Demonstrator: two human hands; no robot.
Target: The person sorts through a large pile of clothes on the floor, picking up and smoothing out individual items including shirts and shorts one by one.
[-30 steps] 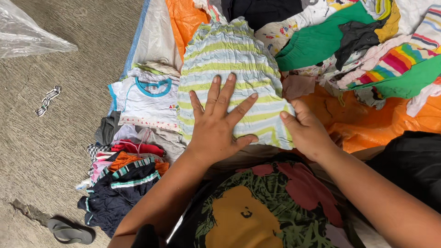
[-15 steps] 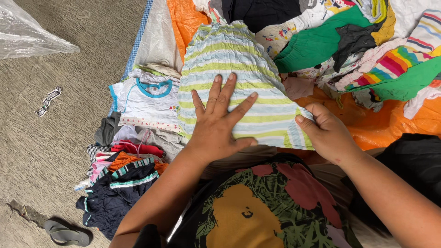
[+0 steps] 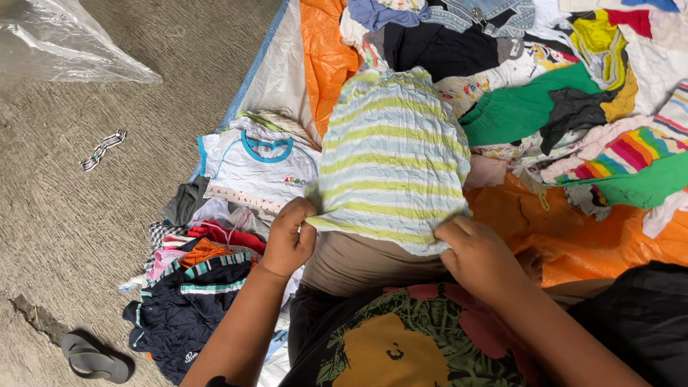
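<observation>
Pinching the near hem of a striped top (image 3: 393, 154), both hands are working at its two lower corners. The left hand (image 3: 289, 240) is curling its fingers shut on the left corner, and the right hand (image 3: 479, 256) is closing thumb and fingers on the right corner. The top, pale blue with yellow-green bands, is lying flat across the person's lap, its far end reaching toward a heap of mixed clothes (image 3: 573, 107) on an orange sheet (image 3: 566, 240). A green garment (image 3: 519, 113) is sitting just beside the top's right edge, and a rainbow-striped piece (image 3: 631, 150) is lying farther right. To the left of the top a white shirt (image 3: 258, 168) with a blue collar is resting on a stack of folded clothes (image 3: 197, 279), with a dark navy item at the stack's near end. On the bare floor a grey sandal (image 3: 93, 357) is lying near the bottom left, and a clear plastic bag (image 3: 64, 43) is sitting at the top left, well apart from the hands.
</observation>
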